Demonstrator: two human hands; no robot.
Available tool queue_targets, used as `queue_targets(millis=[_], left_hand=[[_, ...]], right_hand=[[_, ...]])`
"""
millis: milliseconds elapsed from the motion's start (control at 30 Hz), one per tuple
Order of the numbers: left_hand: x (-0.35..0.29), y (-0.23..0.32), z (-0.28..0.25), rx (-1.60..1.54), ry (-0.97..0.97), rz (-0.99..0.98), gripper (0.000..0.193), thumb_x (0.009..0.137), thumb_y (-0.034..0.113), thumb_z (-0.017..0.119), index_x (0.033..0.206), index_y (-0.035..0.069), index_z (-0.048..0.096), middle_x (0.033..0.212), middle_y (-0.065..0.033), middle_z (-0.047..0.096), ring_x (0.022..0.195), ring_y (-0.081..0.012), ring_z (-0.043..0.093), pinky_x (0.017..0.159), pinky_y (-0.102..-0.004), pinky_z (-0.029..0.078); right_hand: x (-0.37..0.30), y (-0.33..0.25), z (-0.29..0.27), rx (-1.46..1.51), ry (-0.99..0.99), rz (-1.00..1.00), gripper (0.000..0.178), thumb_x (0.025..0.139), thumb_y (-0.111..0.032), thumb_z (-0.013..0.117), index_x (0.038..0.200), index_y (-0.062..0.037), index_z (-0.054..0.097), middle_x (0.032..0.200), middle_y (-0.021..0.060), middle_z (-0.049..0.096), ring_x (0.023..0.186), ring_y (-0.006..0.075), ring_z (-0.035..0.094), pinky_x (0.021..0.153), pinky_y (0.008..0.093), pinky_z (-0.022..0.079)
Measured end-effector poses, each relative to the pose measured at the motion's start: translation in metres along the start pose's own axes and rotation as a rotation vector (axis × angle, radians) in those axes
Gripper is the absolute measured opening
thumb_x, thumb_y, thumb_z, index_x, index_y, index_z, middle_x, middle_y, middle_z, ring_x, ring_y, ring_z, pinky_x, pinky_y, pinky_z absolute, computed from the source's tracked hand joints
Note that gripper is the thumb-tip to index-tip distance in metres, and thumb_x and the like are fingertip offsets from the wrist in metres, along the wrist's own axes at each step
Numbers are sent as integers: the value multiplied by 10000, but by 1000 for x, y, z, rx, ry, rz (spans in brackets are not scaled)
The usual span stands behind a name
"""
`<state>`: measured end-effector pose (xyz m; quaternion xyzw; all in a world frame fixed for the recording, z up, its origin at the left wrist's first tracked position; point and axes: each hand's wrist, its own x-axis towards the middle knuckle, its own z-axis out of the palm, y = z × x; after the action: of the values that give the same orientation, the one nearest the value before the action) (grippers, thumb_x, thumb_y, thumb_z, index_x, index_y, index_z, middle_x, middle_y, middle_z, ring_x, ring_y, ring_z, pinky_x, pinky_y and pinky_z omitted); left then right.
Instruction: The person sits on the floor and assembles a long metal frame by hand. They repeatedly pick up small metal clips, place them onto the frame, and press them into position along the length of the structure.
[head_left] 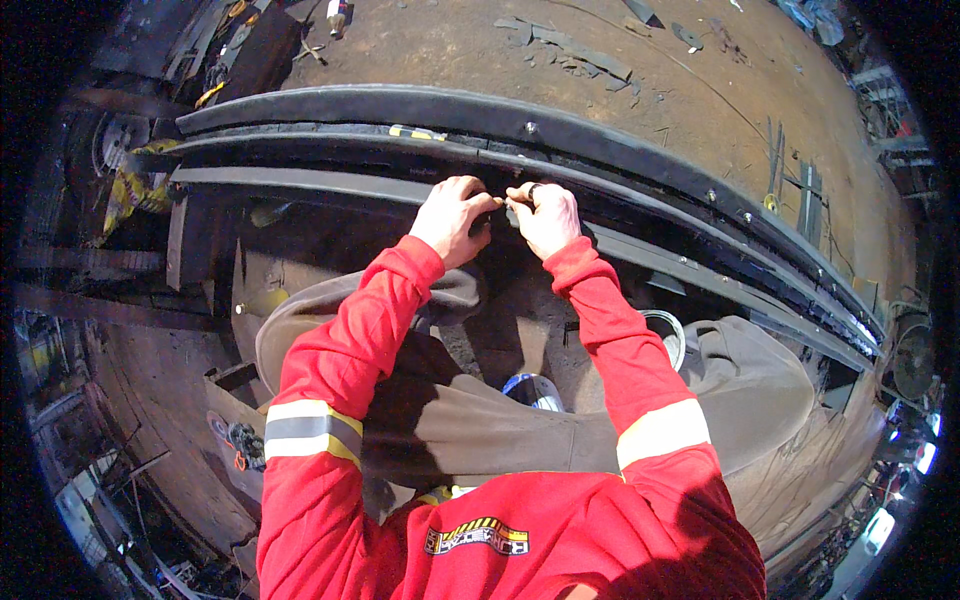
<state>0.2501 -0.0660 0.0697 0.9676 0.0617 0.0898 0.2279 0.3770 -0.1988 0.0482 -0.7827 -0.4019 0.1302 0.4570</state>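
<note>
A long dark metal beam (330,108), with a channel and a grey near flange (300,180), runs across in front of me from left to right. Small bolts (748,218) stand out along its right half. My left hand (452,222) is over the near flange at mid-length, its fingers curled and pinched together. Close beside it, my right hand (546,218) has thumb and forefinger pinched at the same spot, with a dark band on one finger. Whatever small piece lies between the fingertips is too small and shadowed to name.
Between my bent knees stand a blue and white can (534,391) and a pale round tub (664,338). A yellow-and-black wrapped bundle (135,190) lies by the beam's left end. Beyond the beam, dark flat scraps (580,55) and a bottle (337,18) lie on the brown floor.
</note>
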Motion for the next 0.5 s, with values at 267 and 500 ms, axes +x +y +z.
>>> queue_targets(millis=[267, 500], left_hand=[[6, 4, -2, -16, -1, -67, 415, 636, 164, 765, 1027, 98, 644, 1032, -119, 570, 1024, -315, 528, 886, -405, 448], [8, 1, 3, 69, 12, 9, 374, 628, 189, 778, 982, 114, 683, 1022, -109, 578, 998, -303, 538, 864, -402, 458]], right_hand=[[-7, 3, -4, 1, 31, -119, 81, 748, -97, 667, 799, -35, 659, 765, 122, 637, 736, 319, 592, 694, 402, 484], [-7, 4, -8, -22, -2, -225, 78, 742, -89, 648, 801, -38, 647, 784, 107, 624, 725, 310, 560, 677, 399, 475]])
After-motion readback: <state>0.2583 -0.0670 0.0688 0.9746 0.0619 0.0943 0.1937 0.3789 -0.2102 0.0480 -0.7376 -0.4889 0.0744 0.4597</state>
